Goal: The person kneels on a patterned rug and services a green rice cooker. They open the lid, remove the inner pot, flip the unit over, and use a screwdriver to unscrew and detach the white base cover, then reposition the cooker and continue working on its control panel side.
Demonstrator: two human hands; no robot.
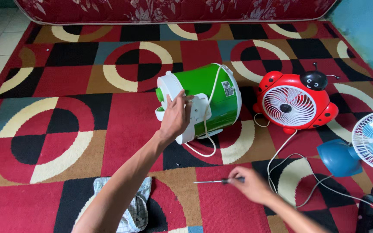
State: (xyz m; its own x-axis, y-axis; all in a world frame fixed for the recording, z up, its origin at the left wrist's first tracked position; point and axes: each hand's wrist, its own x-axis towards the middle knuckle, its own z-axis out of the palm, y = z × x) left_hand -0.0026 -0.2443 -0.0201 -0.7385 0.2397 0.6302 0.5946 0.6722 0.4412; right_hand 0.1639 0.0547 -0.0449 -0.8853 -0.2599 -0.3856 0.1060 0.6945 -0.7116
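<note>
A green and white rice cooker (212, 92) lies on its side on the patterned carpet, its white lid end facing left. My left hand (175, 116) rests on that white end, fingers spread over the lid edge. A white power cord (208, 125) loops over the cooker's body and down onto the carpet. Lower right, my right hand (249, 184) is closed around a screwdriver (214, 181) with a dark handle; its thin metal shaft points left, low over the carpet.
A red ladybird-shaped fan (296, 103) stands right of the cooker, its white cable (281, 159) trailing toward me. A blue desk fan (359, 146) sits at the right edge. A checked cloth (137, 207) lies by my left arm. A red floral mattress (173, 9) borders the far side.
</note>
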